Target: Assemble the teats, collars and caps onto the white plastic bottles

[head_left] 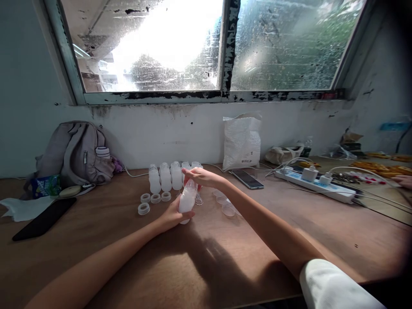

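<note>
My left hand (173,214) is wrapped around the body of a frosted white baby bottle (187,201), held tilted just above the table. At its top, the fingers of my right hand (197,176) close on the clear upper end, which they partly hide. Behind my hands a row of several similar bottles (165,178) stands upright with clear tops. Left of my left hand lie several translucent screw rings (143,209). A small clear part (199,201), perhaps a nipple, sits below my right hand. Several clear round caps (228,210) lie beside my right forearm.
A grey backpack (75,150) and a black flat phone-like slab (45,219) are at the left. Against the wall leans a white plastic bag (242,143), with a phone (247,179) before it. A power strip (322,187) with cables lies right; another person's hand (404,181) shows beyond.
</note>
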{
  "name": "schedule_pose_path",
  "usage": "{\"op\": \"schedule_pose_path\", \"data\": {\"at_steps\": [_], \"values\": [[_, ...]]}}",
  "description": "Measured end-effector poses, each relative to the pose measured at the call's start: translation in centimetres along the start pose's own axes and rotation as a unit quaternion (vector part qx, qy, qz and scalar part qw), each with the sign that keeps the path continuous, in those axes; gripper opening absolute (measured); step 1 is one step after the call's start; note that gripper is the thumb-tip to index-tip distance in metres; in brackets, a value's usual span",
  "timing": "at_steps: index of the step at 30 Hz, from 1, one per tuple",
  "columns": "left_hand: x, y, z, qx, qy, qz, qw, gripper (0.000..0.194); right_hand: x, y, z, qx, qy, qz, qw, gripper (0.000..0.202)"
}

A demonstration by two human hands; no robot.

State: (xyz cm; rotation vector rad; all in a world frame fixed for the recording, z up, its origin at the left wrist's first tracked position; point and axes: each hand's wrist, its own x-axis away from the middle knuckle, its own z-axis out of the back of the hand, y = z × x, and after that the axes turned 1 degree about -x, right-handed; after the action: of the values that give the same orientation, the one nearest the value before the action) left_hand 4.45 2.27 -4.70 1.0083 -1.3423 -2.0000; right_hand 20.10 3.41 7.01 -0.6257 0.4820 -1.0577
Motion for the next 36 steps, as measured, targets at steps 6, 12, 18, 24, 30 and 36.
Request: {"op": "schedule_pose_path", "data": {"at_steps": [6,12,18,24,30,36], "values": [[0.0,-0.1,0.0,0.009,0.000,-0.005,1.000,0.048,-0.5,-0.3,-2.4,0.091,0.085,0.023,0.992,0.042],[0.0,0.3,0.2,0.038,0.006,0.036,0.999,0.038,-1.3,0.9,-4.0,0.093,0.190,0.144,0.967,0.030],[0.1,0.6,0.1,0.035,0.009,0.040,0.999,0.034,-1.1,1.4,-4.0,0.053,0.180,0.194,0.963,0.031],[0.1,0.6,0.2,0.037,0.007,0.046,0.998,0.032,-0.8,1.5,-4.0,0.048,0.179,0.215,0.959,0.033],[0.1,0.4,0.3,0.038,0.007,0.053,0.998,0.027,-0.7,1.5,-4.4,0.095,0.186,0.252,0.945,0.033],[0.2,0.2,0.4,0.032,0.002,0.051,0.998,0.021,-0.9,1.2,-4.5,0.139,0.165,0.258,0.942,0.032]]}}
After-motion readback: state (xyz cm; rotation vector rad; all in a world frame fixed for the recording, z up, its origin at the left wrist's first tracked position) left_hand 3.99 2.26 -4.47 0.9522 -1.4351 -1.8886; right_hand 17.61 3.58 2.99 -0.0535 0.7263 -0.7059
